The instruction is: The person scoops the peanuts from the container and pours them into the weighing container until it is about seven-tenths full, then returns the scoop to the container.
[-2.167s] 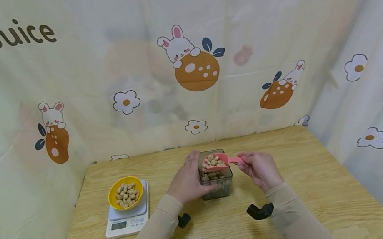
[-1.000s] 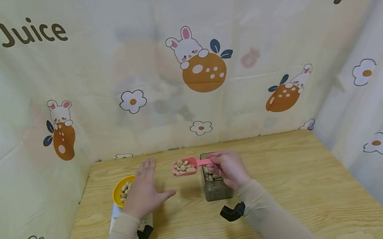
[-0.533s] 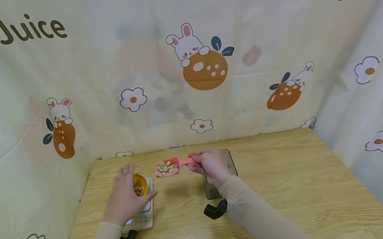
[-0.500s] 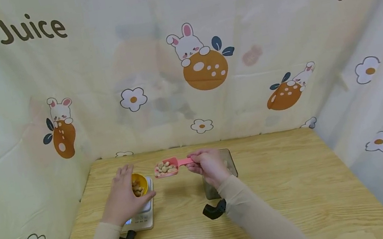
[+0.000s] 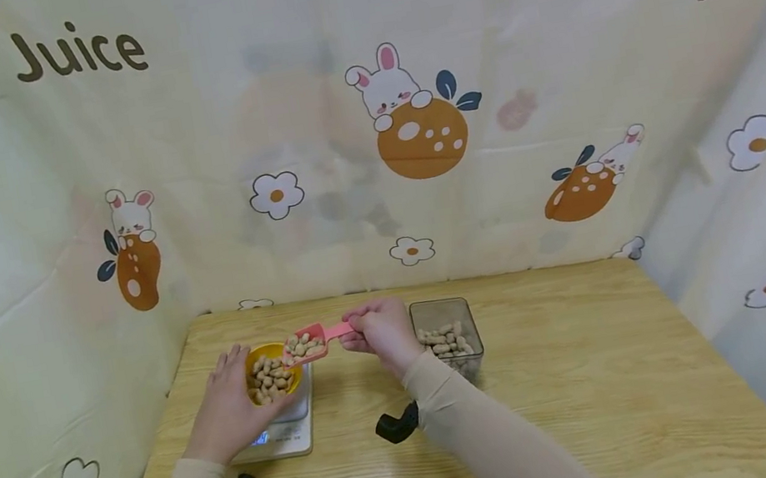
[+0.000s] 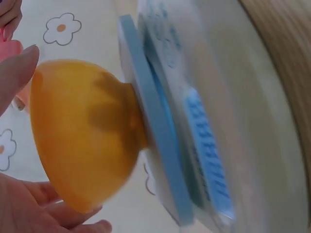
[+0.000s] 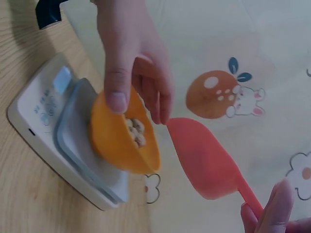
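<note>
My right hand [image 5: 385, 333] pinches the handle of a pink scoop [image 7: 206, 162] loaded with unshelled peanuts [image 5: 304, 345]. The scoop's front edge is over the right rim of a yellow bowl [image 6: 82, 131], which also contains peanuts. The bowl stands on a white kitchen scale [image 5: 295, 438] whose display is lit blue. My left hand [image 5: 229, 408] holds the bowl at its rim, thumb on the near side and fingers on the far side, as the right wrist view shows.
A grey see-through square container [image 5: 476, 333] with more peanuts stands to the right of my right hand. All stand on a wood-grain table [image 5: 592, 398]. A printed curtain [image 5: 302, 117] rises behind the table and along both sides.
The right hand has carried the filled scoop left, from the container to the bowl. The left hand has left the container and moved left to the bowl. The scale's display has lit up.
</note>
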A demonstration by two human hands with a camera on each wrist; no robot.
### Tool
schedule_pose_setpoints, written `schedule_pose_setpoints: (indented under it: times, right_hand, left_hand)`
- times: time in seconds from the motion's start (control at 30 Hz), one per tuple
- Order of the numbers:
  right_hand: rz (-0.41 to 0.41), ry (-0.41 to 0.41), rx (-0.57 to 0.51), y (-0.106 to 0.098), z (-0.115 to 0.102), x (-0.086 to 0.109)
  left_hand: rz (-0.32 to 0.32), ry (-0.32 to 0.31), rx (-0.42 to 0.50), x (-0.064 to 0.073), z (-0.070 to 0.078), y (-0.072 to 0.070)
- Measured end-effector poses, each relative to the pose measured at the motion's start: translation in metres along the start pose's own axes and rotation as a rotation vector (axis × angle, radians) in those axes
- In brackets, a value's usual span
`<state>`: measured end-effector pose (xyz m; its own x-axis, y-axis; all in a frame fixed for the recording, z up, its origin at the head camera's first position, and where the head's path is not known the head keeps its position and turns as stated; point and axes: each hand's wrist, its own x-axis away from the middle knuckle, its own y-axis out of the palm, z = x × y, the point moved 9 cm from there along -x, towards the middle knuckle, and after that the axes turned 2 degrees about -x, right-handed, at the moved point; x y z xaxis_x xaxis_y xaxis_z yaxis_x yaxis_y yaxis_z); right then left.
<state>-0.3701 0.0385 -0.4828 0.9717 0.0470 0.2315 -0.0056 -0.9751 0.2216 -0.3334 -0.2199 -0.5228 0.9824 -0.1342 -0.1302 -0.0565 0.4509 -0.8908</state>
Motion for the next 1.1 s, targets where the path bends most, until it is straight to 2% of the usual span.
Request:
schedule_pose_setpoints:
  times: [0.2, 0.43, 0.63, 0.83, 1.1]
  right_hand:
    - [0.004, -0.085, 0.114, 0.010, 0.001, 0.001]
    - [-0.007, -0.257, 0.275, 0.024, -0.011, 0.013]
    - [-0.022, -0.393, 0.384, 0.034, -0.018, 0.021]
    - [-0.055, -0.503, 0.425, 0.042, -0.023, 0.030]
    - [-0.103, -0.568, 0.450, 0.050, -0.027, 0.038]
  left_hand:
    - [-0.021, -0.010, 0.016, 0.001, -0.004, 0.004]
    - [-0.038, -0.034, 0.029, 0.001, -0.006, 0.007]
    - [-0.024, -0.027, 0.029, 0.001, -0.007, 0.007]
    - [-0.027, -0.032, 0.021, 0.003, -0.008, 0.005]
    - [-0.006, -0.017, 0.027, 0.004, -0.007, 0.001]
